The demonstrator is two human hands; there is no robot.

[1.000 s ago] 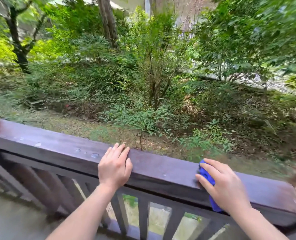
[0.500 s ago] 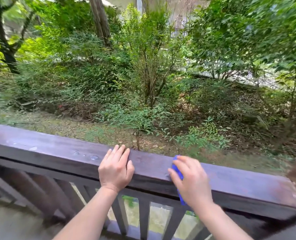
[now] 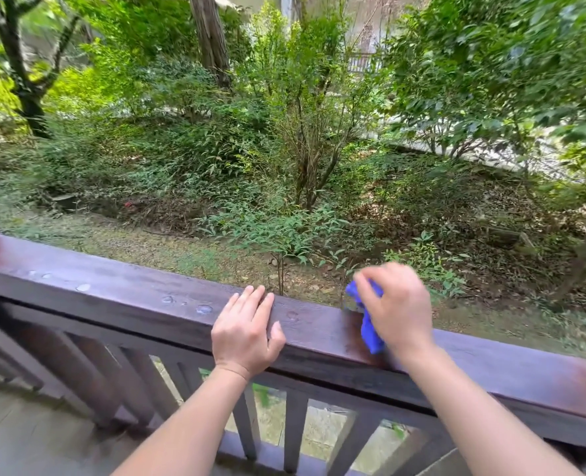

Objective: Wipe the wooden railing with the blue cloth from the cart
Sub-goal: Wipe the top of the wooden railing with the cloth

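Starting at the left end of the wooden railing (image 3: 119, 297), a few water droplets (image 3: 204, 309) sit on its top. Further along, the left hand (image 3: 246, 333) lies flat on the railing, fingers (image 3: 255, 297) together, holding nothing. Just right of it, the right hand (image 3: 399, 309) presses the bunched blue cloth (image 3: 368, 333) onto the railing top, kinda blurry.

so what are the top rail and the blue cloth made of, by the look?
Top rail: looks like solid wood with a dark brown, semi-gloss stain or varnish; faint grain shows, and water droplets bead on it rather than soak in. Blue cloth: soft fabric, possibly microfibre; it bunches in folds under the right hand, matte surface. Weave too blurred to confirm.
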